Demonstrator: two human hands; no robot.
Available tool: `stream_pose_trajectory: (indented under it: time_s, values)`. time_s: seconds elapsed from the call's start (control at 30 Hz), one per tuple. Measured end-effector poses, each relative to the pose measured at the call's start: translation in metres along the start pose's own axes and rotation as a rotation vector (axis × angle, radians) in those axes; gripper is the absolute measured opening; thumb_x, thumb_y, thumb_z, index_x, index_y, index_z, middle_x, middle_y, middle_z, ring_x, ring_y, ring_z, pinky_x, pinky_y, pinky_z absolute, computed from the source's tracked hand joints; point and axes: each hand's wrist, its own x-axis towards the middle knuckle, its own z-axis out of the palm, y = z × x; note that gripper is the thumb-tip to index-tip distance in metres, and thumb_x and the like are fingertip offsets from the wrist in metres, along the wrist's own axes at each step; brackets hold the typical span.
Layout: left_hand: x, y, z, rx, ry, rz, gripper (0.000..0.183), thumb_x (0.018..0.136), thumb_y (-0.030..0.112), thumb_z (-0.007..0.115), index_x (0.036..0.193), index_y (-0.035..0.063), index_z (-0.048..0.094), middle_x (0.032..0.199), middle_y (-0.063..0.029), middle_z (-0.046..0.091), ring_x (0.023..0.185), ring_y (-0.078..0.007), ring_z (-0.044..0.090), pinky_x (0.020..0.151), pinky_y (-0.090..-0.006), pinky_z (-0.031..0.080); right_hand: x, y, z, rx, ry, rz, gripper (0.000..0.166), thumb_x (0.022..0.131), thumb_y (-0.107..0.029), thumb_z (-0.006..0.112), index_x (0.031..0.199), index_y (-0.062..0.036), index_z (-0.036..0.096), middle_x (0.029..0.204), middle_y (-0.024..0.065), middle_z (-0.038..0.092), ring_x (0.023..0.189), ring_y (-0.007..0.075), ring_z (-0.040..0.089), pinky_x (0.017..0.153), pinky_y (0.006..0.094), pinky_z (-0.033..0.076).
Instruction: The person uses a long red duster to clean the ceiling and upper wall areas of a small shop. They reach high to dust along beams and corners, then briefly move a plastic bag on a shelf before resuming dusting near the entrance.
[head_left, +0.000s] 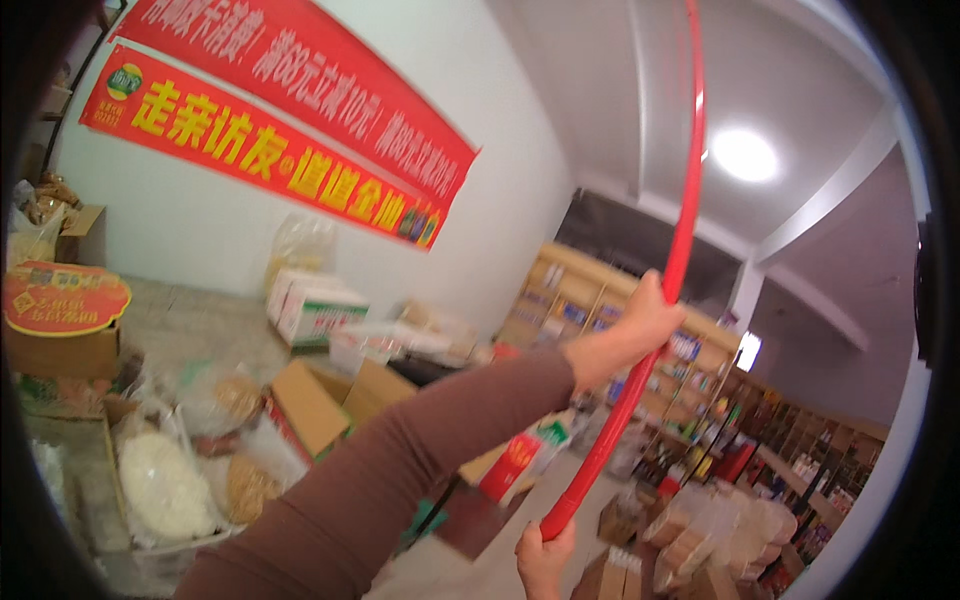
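A long red pole (611, 435) slants up through the right half of the view, its top end running out past the upper edge. My left hand (626, 330), at the end of a brown sleeve (390, 465), is wrapped around the pole partway up. Lower down, my right hand (546, 555) grips the pole's bottom end. Above, the pole passes in front of the white ceiling, close beside a bright round ceiling lamp (744, 155) in the view. What the pole's far end touches is out of sight.
Two red banners with writing (255, 157) hang on the white wall. Open cardboard boxes (315, 409) and bagged dry goods (161, 480) lie at left. Wooden shelves (540, 292) with goods stand behind. Wrapped packs (720, 525) are piled at lower right.
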Motion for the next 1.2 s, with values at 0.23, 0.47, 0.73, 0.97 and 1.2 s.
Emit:
stream_pose_trajectory:
  time_s: [0.23, 0.47, 0.73, 0.97, 1.2]
  values:
    - [-0.052, 0.026, -0.022, -0.104, -0.246, -0.274, 0.021, 0.075, 0.0, 0.056, 0.091, -0.0032, 0.042, 0.068, -0.0164, 0.05, 0.048, -0.0298, 0.056, 0.045, -0.0488, 0.05, -0.115, 0.113, -0.022, -0.225, -0.026, -0.045, 0.022, 0.075, -0.007, 0.062, 0.092, 0.0002, 0.049, 0.071, 0.0057, 0.053, 0.061, 0.016, 0.051, 0.056, 0.0307, 0.045]
    - [-0.103, 0.04, -0.03, 0.002, -0.202, -0.42, 0.015, 0.085, 0.014, 0.053, 0.084, -0.0001, 0.048, 0.067, -0.012, 0.053, 0.056, -0.0246, 0.056, 0.051, -0.0428, 0.05, -0.22, 0.154, -0.027, -0.062, -0.16, 0.28, 0.02, 0.078, -0.009, 0.063, 0.088, -0.0017, 0.047, 0.069, 0.0055, 0.053, 0.059, 0.0136, 0.052, 0.055, 0.0293, 0.044]
    - [-0.189, 0.095, -0.053, 0.154, -0.161, -0.382, 0.015, 0.087, 0.014, 0.049, 0.079, 0.0023, 0.045, 0.06, -0.0079, 0.05, 0.051, -0.0203, 0.052, 0.048, -0.0338, 0.048, -0.274, 0.131, -0.014, -0.035, -0.376, 0.379, 0.025, 0.078, -0.012, 0.064, 0.093, -0.0004, 0.047, 0.073, 0.0085, 0.056, 0.064, 0.0168, 0.055, 0.06, 0.0313, 0.046]
    - [-0.239, 0.071, -0.08, 0.885, -0.124, -0.253, 0.022, 0.085, 0.021, 0.055, 0.075, 0.0019, 0.051, 0.057, -0.0059, 0.055, 0.046, -0.0168, 0.057, 0.044, -0.0306, 0.048, -0.324, 0.167, -0.003, 0.125, -0.539, 0.454, 0.033, 0.075, -0.009, 0.062, 0.102, 0.0014, 0.047, 0.077, 0.0066, 0.053, 0.068, 0.0179, 0.052, 0.064, 0.0324, 0.045]
    - [-0.314, -0.001, -0.042, 0.126, 0.198, -0.282, 0.043, 0.086, 0.018, 0.052, 0.123, 0.0033, 0.035, 0.06, 0.0005, 0.048, 0.039, -0.0073, 0.048, 0.035, -0.0218, 0.04, -0.315, 0.169, 0.004, 0.104, -0.562, 0.514, 0.034, 0.073, -0.008, 0.059, 0.102, 0.0015, 0.046, 0.077, 0.0085, 0.053, 0.067, 0.0202, 0.052, 0.062, 0.0334, 0.045]
